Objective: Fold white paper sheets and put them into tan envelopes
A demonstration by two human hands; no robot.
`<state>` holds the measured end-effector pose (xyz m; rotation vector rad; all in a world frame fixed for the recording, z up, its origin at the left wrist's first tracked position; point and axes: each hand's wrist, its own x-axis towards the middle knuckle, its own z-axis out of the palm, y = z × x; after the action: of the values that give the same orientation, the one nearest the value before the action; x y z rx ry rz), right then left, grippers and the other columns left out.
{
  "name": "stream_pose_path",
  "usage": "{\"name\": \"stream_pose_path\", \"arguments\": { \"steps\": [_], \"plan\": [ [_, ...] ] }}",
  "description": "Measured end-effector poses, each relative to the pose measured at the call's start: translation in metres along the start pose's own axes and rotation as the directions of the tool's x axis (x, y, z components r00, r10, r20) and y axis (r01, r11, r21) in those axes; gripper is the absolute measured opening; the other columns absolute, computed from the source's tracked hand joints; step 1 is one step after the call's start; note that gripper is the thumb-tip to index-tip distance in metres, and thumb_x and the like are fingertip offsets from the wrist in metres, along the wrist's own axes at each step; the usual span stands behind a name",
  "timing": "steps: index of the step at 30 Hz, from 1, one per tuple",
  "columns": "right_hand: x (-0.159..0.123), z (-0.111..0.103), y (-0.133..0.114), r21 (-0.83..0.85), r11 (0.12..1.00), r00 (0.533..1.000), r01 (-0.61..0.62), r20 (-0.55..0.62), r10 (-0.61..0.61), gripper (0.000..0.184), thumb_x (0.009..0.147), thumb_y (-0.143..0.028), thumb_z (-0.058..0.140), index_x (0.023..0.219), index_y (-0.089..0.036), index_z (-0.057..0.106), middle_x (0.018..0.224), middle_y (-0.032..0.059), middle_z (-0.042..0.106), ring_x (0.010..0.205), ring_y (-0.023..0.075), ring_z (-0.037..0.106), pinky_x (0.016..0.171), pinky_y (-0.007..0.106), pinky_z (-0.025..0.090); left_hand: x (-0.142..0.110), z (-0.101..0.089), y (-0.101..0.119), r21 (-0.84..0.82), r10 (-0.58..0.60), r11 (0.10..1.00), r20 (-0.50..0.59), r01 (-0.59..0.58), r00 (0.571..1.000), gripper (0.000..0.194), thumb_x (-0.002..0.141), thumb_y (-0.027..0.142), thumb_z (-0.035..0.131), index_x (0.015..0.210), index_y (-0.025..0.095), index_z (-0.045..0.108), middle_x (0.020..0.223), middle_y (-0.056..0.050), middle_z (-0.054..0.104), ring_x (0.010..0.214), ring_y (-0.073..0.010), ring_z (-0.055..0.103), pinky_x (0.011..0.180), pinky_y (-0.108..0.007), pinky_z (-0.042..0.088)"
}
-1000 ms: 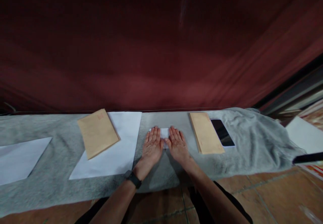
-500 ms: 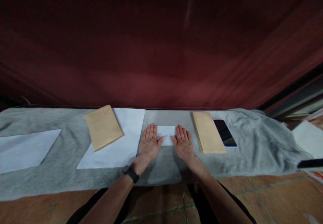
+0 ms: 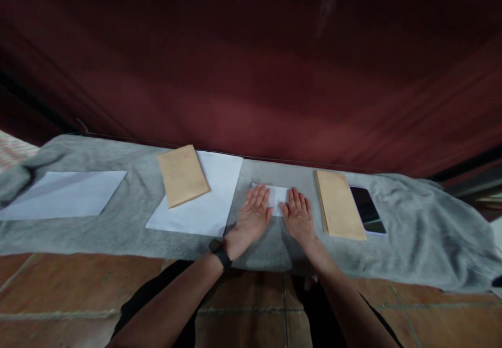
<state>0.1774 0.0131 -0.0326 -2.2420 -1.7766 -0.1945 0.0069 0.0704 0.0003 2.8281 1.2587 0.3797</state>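
A small folded sheet of white paper (image 3: 277,197) lies on the grey cloth between my hands. My left hand (image 3: 254,216) rests flat over its left part, fingers stretched out and pointing away from me. On the right end of the paper my right hand (image 3: 299,217) lies flat too, its fingers slightly spread. Both thumbs point inward, with a strip of paper visible between them. Neither hand grips anything. What lies under the palms is hidden.
Left of my hands, brown envelopes (image 3: 183,176) lie on a stack of white paper (image 3: 207,209). Another white sheet (image 3: 74,193) is further left. A stack of brown envelopes (image 3: 340,204) and a phone (image 3: 367,209) lie to the right. A dark red wall (image 3: 266,102) stands behind.
The camera has turned and tilted, so the bench and everything on it appear shifted to the right. Both hands stay flat on the folded paper, with the left lying a little further over it.
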Motion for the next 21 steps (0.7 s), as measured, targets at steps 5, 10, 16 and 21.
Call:
{"name": "stream_pose_path", "arguments": {
  "steps": [5, 10, 16, 21],
  "plan": [
    [0.000, -0.001, 0.003, 0.010, 0.999, 0.999, 0.031, 0.023, -0.031, 0.060, 0.104, -0.042, 0.026, 0.154, -0.009, 0.032, 0.159, 0.0185, 0.033, 0.146, 0.0312, 0.031, 0.116, 0.053, 0.024, -0.020, 0.005, 0.016, -0.097, 0.198, 0.977, 0.049, -0.192, 0.979, 0.061, 0.102, 0.046, 0.032, 0.152, 0.011, 0.033, 0.162, -0.013, 0.030, 0.152, -0.0227, 0.019, 0.125, -0.046, 0.012],
    [-0.001, -0.009, 0.002, 0.015, 0.999, 0.999, 0.031, 0.032, -0.031, 0.060, 0.104, -0.041, 0.026, 0.154, -0.007, 0.031, 0.159, 0.0204, 0.032, 0.147, 0.0320, 0.030, 0.117, 0.054, 0.025, -0.026, 0.002, 0.013, -0.115, 0.212, 0.972, 0.051, -0.205, 0.976, 0.066, 0.102, 0.052, 0.030, 0.153, 0.011, 0.032, 0.163, -0.014, 0.026, 0.152, -0.0243, 0.018, 0.124, -0.047, 0.011],
    [-0.018, -0.024, -0.022, 0.185, 0.958, 0.965, 0.219, 0.102, -0.240, 0.057, 0.106, -0.036, 0.016, 0.155, -0.010, 0.029, 0.160, 0.0135, 0.031, 0.150, 0.0206, 0.024, 0.121, 0.045, 0.023, -0.025, 0.001, 0.011, -0.100, 0.199, 0.977, 0.089, -0.190, 0.976, 0.061, 0.102, 0.039, 0.028, 0.153, 0.007, 0.029, 0.161, -0.016, 0.029, 0.152, -0.0235, 0.020, 0.124, -0.044, 0.011],
    [-0.035, -0.024, -0.024, 0.144, 0.950, 0.951, 0.277, 0.096, -0.292, 0.057, 0.106, -0.038, 0.022, 0.156, -0.010, 0.026, 0.162, 0.0139, 0.028, 0.151, 0.0223, 0.023, 0.122, 0.046, 0.023, -0.032, 0.004, 0.005, -0.096, 0.174, 0.981, 0.056, -0.168, 0.983, 0.057, 0.101, 0.030, 0.028, 0.154, 0.008, 0.027, 0.162, -0.014, 0.028, 0.152, -0.0223, 0.018, 0.124, -0.043, 0.014]
  ]
}}
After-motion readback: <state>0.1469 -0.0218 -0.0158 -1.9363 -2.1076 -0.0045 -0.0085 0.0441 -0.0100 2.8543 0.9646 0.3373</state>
